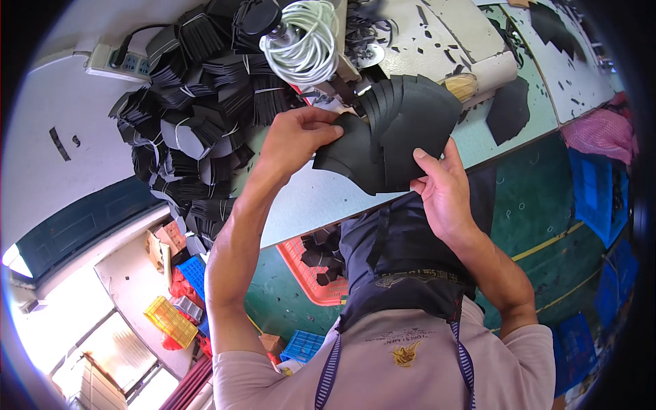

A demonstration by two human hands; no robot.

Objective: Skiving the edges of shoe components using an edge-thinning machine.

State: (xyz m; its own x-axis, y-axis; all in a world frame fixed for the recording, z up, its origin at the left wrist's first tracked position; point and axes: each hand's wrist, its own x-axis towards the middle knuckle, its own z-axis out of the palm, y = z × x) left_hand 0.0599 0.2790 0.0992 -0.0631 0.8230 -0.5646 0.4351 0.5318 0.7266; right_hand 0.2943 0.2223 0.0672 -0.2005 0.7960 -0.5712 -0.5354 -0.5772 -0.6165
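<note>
Both my hands hold a fanned set of black cut sheet pieces (pixel 417 130) over the front edge of the pale worktable (pixel 294 208). At its left corner, my left hand (pixel 297 137) pinches a piece between thumb and fingers. My right hand (pixel 443 184) grips the lower right edge, with the thumb on top and the fingers partly hidden underneath. Behind the pieces stands a machine, its front parts (pixel 345 89) partly covered by them. A coil of white cable (pixel 301 44) hangs over it.
Tied bundles of black pieces (pixel 195 130) are heaped at the left. A single black piece (pixel 509 109) lies to the right, near pale bristles (pixel 460 87). Black scraps litter the tabletop. Below are a red basket (pixel 311 273) of black pieces and blue crates (pixel 598 191).
</note>
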